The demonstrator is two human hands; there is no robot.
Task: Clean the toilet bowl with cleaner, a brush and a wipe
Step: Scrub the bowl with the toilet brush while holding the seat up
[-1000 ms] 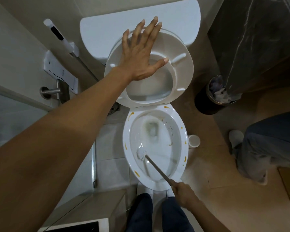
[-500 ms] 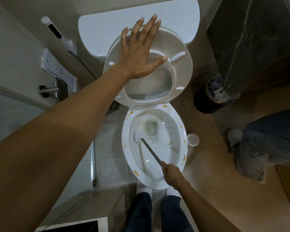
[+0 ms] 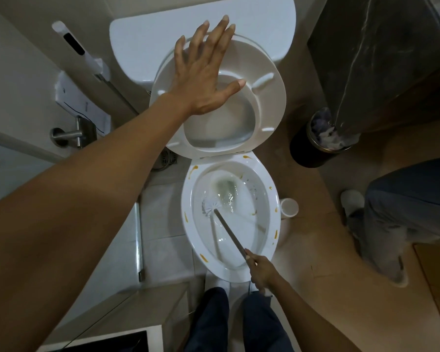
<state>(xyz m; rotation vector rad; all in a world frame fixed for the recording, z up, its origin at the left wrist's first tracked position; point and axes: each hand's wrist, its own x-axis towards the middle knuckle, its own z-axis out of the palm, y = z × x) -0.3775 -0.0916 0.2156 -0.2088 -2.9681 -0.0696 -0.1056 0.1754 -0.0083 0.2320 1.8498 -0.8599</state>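
From the head camera I look straight down on the toilet bowl (image 3: 271,189), with my own legs in dark trousers at the bottom edge. My left hand (image 3: 206,80) lies flat on the raised seat (image 3: 269,105), fingers straight and spread, the fingertips reaching over the seat's upper edge toward the tank (image 3: 148,36) behind it. The seat and lid stand up against the tank.

My right hand (image 3: 261,271) is curled around the handle of the brush (image 3: 229,232), gripping it at the near rim of the bowl. The handle runs up and left from the hand into the bowl, and the white bristle head sits on the left inner wall, just beside the greenish water at the drain. Orange-yellow stains (image 3: 276,233) dot the rim on both sides and at its back edge near the hinge; small dark specks show on the right inner wall.

A white cup-shaped brush holder (image 3: 289,208) stands on the floor just to the right of the bowl. Farther right and back is a dark bin (image 3: 313,148) holding crumpled paper. Another person's leg (image 3: 404,212) in jeans and a light shoe is at the right edge. On the left wall I see a sprayer handle (image 3: 74,44), a white paper sheet (image 3: 79,102) and a metal fitting (image 3: 71,134). A floor drain (image 3: 168,160) lies beside the base of the bowl on the left.
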